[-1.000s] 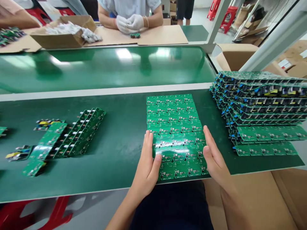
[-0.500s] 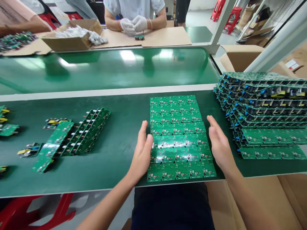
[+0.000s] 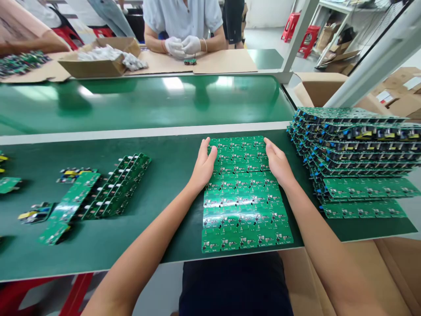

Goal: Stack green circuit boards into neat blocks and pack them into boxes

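Rows of green circuit boards (image 3: pixel 241 199) lie edge to edge in a block before me, solder side up. My left hand (image 3: pixel 203 166) grips the left edge of the farthest rows, its thumb over the top face. Across from it, my right hand (image 3: pixel 278 162) holds the right edge of the same rows, fingers against the side. The undersides of the boards are hidden. To the right rises a tall, uneven stack of circuit board panels (image 3: pixel 365 188) with blue and yellow parts between the layers.
Loose board strips (image 3: pixel 70 206) and a tilted group of panels (image 3: pixel 118 186) lie to the left. Beyond the white rail (image 3: pixel 148 133) runs a glossy green belt (image 3: pixel 148 107). Opposite, a person's gloved hands (image 3: pixel 182 46) are near a small board; an open carton (image 3: pixel 98 66) stands beside them.
Both hands have moved away from me along the block's sides and closed in on the far rows' edges. The camera view has shifted slightly.
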### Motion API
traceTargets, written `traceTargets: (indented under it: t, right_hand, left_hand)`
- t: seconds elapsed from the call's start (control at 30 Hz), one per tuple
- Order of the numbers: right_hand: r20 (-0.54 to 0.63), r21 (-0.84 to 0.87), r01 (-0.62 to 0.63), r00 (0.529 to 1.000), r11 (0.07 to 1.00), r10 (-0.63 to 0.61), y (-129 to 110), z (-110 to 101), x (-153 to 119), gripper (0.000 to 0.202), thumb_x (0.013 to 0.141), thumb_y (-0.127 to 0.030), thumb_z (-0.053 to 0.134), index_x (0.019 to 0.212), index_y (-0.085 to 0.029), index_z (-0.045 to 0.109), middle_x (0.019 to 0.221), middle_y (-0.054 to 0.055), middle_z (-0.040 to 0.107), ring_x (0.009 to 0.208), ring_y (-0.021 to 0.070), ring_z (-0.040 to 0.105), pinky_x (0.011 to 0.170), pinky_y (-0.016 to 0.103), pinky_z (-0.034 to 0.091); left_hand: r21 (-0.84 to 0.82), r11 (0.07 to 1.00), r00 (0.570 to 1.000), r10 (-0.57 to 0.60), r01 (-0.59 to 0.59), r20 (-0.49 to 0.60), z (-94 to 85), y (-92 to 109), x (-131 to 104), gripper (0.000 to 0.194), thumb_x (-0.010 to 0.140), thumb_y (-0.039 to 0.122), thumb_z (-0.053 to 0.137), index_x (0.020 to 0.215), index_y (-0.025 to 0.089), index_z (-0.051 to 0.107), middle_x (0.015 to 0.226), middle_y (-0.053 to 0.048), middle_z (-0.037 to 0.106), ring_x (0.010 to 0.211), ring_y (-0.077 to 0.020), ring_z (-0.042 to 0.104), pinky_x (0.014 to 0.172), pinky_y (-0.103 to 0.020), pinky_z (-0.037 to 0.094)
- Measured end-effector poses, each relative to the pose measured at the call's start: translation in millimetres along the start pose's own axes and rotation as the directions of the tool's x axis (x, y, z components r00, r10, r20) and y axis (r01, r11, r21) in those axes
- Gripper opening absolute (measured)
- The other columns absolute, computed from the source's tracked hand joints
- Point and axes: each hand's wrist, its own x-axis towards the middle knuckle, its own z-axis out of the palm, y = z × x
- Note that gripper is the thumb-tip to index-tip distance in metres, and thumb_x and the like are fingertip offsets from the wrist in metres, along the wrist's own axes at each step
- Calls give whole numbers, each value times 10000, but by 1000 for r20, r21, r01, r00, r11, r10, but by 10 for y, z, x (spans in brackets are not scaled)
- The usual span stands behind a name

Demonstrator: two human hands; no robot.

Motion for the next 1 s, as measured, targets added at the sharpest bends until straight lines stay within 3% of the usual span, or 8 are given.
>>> traceTargets:
  t: [0.23,0.43,0.53,0.63,0.73,0.83,1.0]
  right_hand:
    - [-23,89,-10,1000,996,12,33,-2,-63,618,894,-681,452,1325,-262,596,1492,24,471,1430,234,362,1226,461,221]
    - [-32,109,-94,995,990,98,-77,-69,-166,594,925,-623,455,1356,-231,571,1483,49,482,1410,238,397,1219,449,256]
    - [-38,78,-87,995,993,90,-146,-202,-535,560,928,-609,471,1380,-287,543,1494,16,470,1415,238,388,1220,465,256]
    - [-58,88,-17,998,996,22,-123,-321,-1072,469,960,-542,464,1398,-377,504,1520,-45,434,1424,215,372,1222,433,269]
    - [-49,162,-12,999,987,20,-41,-345,-1505,444,994,-469,426,1429,-389,463,1549,-48,387,1433,210,356,1212,405,300]
    - [-23,204,2,1000,979,3,3,-293,-1693,461,1009,-435,393,1464,-368,420,1567,-32,356,1448,219,322,1213,411,301]
    - [-11,152,-34,999,988,36,-47,-222,-1698,464,1025,-390,354,1489,-383,366,1567,-43,352,1449,213,318,1226,431,272]
  left_hand:
    - [-19,996,995,85,-84,54,-24,-56,-24,731,854,727,396,1449,307,325,1642,-51,168,1520,-185,106,1243,-415,80]
    - [9,999,999,51,-51,13,-41,-7,-63,694,913,600,417,1471,200,314,1635,-114,172,1521,-193,106,1246,-407,100]
    - [28,999,1000,21,-20,-23,-166,39,-363,639,908,546,487,1454,237,365,1612,-81,260,1511,-219,163,1251,-433,114]
    - [-98,995,998,-7,2,-58,-264,11,-856,533,931,510,470,1430,336,402,1590,5,324,1497,-213,217,1249,-433,178]
    - [-224,971,993,61,-83,-101,-247,-96,-1299,498,968,472,382,1450,349,379,1592,30,318,1491,-197,232,1246,-389,210]
    - [-238,965,994,105,-111,-38,-164,-185,-1538,533,979,487,311,1490,338,314,1611,31,273,1496,-190,215,1245,-344,212]
    - [-109,985,991,135,-134,-3,-78,-151,-1611,602,970,545,285,1527,330,216,1636,27,198,1510,-205,161,1255,-348,170]
